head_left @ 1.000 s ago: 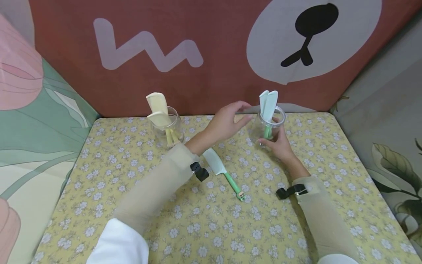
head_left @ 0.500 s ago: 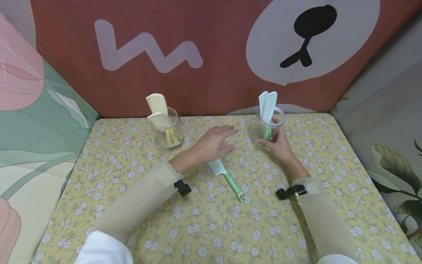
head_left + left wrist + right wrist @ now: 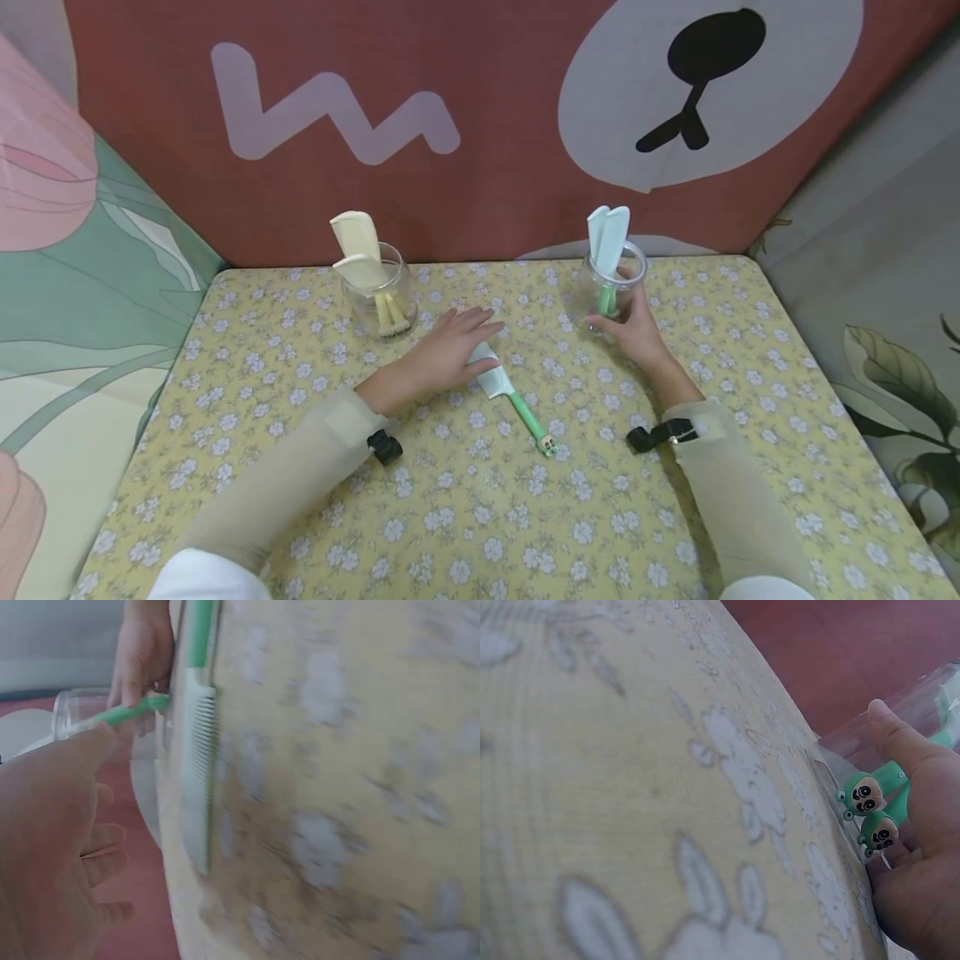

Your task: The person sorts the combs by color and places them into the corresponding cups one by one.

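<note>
I judge two green combs [image 3: 609,237] sit in the jar [image 3: 611,292] my right hand [image 3: 637,332] grips near the desk's far edge, while my left hand [image 3: 442,354] lies flat-fingered on the last comb [image 3: 510,398], not yet lifted.

comb [image 3: 504,390]: smooth matt plastic | jar [image 3: 609,293]: clear glossy | tablecloth [image 3: 480,517]: woven cloth

green comb [image 3: 510,398] flat, glass jar [image 3: 609,292] upright

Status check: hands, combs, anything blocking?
Left hand open, fingers resting on blade of loose green-handled comb lying on floral tablecloth. Right hand grips clear glass jar holding two green combs. Nothing between comb and jar.
</note>
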Action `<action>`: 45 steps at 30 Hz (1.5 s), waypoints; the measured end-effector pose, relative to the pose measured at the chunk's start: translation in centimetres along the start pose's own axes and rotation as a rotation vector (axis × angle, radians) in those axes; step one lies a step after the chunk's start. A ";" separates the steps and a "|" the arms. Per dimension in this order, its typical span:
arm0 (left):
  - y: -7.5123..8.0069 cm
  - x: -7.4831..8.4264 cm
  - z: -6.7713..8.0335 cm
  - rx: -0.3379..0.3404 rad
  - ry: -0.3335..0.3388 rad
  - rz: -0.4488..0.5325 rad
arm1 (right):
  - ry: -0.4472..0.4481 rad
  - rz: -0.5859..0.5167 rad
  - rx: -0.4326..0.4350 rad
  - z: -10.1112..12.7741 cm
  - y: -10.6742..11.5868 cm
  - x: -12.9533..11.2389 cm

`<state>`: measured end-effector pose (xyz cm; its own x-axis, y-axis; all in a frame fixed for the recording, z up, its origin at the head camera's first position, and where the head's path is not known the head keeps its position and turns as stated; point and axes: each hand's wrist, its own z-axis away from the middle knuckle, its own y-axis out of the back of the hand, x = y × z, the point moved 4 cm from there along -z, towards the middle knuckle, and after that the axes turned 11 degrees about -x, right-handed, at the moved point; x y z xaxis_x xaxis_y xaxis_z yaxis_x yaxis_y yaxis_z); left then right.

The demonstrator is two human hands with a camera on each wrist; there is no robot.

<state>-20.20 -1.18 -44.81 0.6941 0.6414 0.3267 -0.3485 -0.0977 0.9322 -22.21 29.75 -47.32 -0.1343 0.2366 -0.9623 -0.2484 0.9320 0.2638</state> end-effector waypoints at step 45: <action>0.0 -3.2 0.5 0.036 0.009 0.385 | 0.047 -0.023 -0.008 -0.5 0.3 1.7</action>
<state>-22.14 -3.59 -45.81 0.5112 0.5597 0.6523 -0.5601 -0.3587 0.7467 -22.98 30.33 -48.80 -0.1731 0.2020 -0.9640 -0.2599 0.9347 0.2426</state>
